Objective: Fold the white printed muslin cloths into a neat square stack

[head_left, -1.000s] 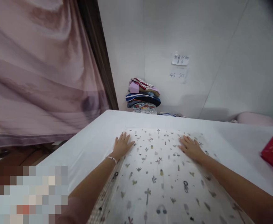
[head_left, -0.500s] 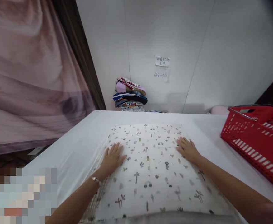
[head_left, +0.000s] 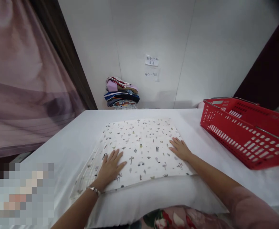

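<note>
A white cloth (head_left: 149, 149) printed with small palms, cacti and other motifs lies flat on the white table. On its left part, near the front, my left hand (head_left: 112, 167) rests palm down with fingers spread, a silver bracelet at the wrist. My right hand (head_left: 180, 149) lies flat at the cloth's right edge, its fingers also spread. Neither hand holds anything. Along the cloth's near edge, a plain whitish sheet (head_left: 163, 194) shows and hangs toward the table's front.
A red plastic basket (head_left: 239, 130) with metal handles stands on the table (head_left: 82, 127) at the right. Folded fabrics (head_left: 122, 95) are stacked beyond the far edge. A pink curtain (head_left: 22, 79) hangs at the left. Paper notes (head_left: 151, 61) are on the wall.
The view has shifted, showing more of the basket and the table's front. The cloth's near edge now lies farther from me, with more plain sheet showing. My left hand is nearer that edge.
</note>
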Demonstrator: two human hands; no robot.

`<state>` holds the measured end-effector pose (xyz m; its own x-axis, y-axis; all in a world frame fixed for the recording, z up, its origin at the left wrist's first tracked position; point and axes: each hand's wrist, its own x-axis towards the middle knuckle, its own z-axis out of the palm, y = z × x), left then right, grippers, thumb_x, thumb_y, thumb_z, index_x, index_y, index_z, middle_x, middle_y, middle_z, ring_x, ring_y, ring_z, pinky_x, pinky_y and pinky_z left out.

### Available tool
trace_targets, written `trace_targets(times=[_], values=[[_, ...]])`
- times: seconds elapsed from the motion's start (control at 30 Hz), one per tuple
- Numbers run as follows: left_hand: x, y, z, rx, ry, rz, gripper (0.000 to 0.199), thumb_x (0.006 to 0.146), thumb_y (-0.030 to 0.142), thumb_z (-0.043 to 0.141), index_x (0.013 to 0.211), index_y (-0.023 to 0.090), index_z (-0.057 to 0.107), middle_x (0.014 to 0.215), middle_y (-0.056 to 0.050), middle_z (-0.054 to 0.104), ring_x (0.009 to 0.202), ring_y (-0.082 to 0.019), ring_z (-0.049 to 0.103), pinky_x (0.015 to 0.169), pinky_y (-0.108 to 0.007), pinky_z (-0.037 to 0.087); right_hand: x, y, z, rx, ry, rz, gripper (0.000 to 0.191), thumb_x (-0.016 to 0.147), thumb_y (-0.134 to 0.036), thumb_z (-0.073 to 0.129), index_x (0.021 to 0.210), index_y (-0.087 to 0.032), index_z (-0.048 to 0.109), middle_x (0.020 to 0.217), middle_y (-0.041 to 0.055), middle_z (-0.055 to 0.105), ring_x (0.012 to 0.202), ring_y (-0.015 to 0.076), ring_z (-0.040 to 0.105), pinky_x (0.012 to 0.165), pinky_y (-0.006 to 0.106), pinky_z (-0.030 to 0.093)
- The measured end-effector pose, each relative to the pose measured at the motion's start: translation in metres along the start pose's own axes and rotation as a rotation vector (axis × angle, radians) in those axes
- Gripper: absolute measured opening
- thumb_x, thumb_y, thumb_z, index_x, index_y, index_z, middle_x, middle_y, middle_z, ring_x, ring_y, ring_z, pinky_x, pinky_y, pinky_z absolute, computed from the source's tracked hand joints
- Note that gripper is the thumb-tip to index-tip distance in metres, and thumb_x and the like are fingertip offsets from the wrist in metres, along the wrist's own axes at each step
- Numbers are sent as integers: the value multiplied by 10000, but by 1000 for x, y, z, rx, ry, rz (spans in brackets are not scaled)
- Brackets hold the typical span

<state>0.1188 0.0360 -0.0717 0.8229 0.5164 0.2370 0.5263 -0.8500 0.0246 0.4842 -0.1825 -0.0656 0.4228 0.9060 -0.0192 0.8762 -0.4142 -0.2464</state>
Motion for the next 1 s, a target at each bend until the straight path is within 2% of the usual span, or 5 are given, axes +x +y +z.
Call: trace_targets(times=[0.17, 0.27, 0.37, 0.67, 1.0], values=[[-4, -7, -5, -94, 33, -11, 432, 885, 426, 381, 1258, 244, 501, 1366, -97, 448, 1290, -289, 355, 1003, -554, 311, -12, 17, -11, 520, 271, 200, 462, 833, -434, 462, 1225, -202, 540, 1378, 73, 431, 1289, 221, 348, 1070, 384, 254], [-15, 3, -11, -184, 112, -30, 429, 884, 432, 389, 1225, 210, 527, 1326, -111, 491, 1259, -279, 404, 980, -524, 374, -38, 39, -18, 789, 362, 411, 368, 822, -390, 466, 1070, -156, 604, 1095, 100, 638, 990, 199, 597, 839, 316, 479], [-25, 40, -16, -294, 189, 77, 423, 855, 445, 451, 1163, 181, 571, 1287, -108, 529, 1237, -263, 432, 997, -481, 390, -68, 54, -21, 879, 329, 520, 248, 783, -306, 501, 924, -137, 616, 860, 84, 680, 685, 145, 633, 559, 224, 488], [-1, 182, -13, -446, 133, 397, 307, 819, 252, 535, 1118, 203, 582, 1201, -85, 586, 1104, -227, 523, 939, -447, 442, -54, 48, -28, 582, 237, 468, 162, 727, -199, 510, 752, -155, 664, 648, 19, 651, 599, 122, 579, 532, 191, 401], [6, 192, -3, -431, 102, 380, 308, 803, 174, 515, 1102, 209, 579, 1128, -71, 613, 1035, -221, 546, 886, -431, 464, 25, 43, -42, 260, 136, 520, 177, 708, -235, 568, 800, -172, 706, 898, 74, 692, 869, 199, 611, 666, 222, 402]])
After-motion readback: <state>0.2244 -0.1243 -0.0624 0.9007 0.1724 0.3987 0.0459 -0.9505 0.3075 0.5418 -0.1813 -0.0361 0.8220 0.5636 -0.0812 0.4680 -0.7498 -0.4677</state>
